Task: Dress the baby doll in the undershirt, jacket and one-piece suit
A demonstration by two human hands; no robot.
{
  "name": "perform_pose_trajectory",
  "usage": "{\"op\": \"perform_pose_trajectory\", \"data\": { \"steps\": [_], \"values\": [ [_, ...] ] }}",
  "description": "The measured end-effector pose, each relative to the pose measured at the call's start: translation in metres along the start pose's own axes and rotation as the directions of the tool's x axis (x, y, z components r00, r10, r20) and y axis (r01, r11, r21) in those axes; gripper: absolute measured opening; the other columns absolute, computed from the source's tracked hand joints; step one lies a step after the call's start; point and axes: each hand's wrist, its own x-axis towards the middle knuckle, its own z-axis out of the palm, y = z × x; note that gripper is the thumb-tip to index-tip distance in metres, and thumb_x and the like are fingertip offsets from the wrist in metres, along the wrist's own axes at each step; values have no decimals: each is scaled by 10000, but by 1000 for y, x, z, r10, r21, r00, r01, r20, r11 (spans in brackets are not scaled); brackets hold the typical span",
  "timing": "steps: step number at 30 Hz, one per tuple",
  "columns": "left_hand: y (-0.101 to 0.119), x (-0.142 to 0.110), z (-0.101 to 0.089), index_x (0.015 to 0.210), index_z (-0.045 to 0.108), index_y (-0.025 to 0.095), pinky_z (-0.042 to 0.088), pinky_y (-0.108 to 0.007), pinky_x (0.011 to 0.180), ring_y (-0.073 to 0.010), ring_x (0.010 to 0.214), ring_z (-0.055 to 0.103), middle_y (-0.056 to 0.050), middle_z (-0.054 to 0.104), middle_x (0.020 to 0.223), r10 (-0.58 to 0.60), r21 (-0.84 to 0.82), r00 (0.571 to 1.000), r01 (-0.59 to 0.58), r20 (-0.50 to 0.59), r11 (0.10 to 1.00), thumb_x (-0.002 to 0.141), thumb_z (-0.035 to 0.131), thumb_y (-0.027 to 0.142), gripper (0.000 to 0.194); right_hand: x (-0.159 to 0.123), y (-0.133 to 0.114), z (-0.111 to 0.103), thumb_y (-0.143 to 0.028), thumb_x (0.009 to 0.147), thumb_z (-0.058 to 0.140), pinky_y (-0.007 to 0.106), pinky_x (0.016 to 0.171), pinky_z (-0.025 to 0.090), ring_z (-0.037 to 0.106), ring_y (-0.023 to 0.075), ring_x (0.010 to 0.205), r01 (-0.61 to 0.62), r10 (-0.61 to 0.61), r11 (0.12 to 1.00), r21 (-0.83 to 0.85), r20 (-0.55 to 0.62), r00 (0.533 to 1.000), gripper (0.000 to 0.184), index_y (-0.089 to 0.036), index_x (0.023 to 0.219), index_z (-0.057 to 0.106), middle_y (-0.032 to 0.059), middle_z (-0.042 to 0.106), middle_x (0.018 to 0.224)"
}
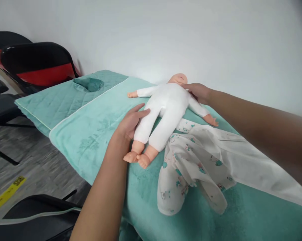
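The baby doll slants head-to-foot between right fingers, grip unclear, and left fingers, open against its thigh.

The single view comes from a head-worn camera, looking forward and down across the green-covered table at arm's reach (both forearms cross into the picture). It faces from the doll's feet, at center, toward its head and the pale wall along the top; the floor shows at lower left.
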Motion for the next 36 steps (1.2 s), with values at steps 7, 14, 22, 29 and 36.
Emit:
{"op": "perform_pose_trajectory", "data": {
  "steps": [7,14,22,29,36],
  "values": [
    [-11,-29,-19,1187,639,182,520,-387,915,-229,966,660,-93,704,1118,169,335,975,-114,-141,935,800,658,337,417,-42,46,-33,-683,866,478,369,720,481,619,244,791,-45,-3,910,-412,-113,994,543,-175,948,650,109,706,911],
    [-57,-158,-8,952,657,212,488,-353,910,-208,946,633,-46,681,976,706,779,610,-221,-359,587,891,514,259,162,-159,111,-113,-711,842,411,369,677,418,613,270,765,-125,74,633,-764,-101,992,536,-216,842,618,109,700,873],
    [-112,-182,100,1146,609,128,477,-495,905,-305,1014,616,-152,673,1065,425,815,903,-290,60,501,872,545,233,300,-240,88,-75,-561,816,528,391,796,435,615,306,942,-83,18,812,-578,-117,993,396,-206,937,653,115,698,1061],
    [-109,-229,138,1129,642,216,444,-432,986,-249,1146,542,-116,608,1186,633,635,665,-697,397,333,833,505,80,353,-343,37,-11,-484,875,528,294,648,411,540,176,735,204,-184,978,-47,268,945,288,-205,857,595,-15,602,781],
    [-76,-251,147,1333,491,251,164,-638,1145,-320,1371,399,-128,495,1434,543,725,599,-688,589,-27,857,582,189,489,-428,7,-28,-276,922,487,283,637,369,446,138,708,517,-354,765,-385,420,836,251,-204,702,389,-16,489,751]
  ]
}}
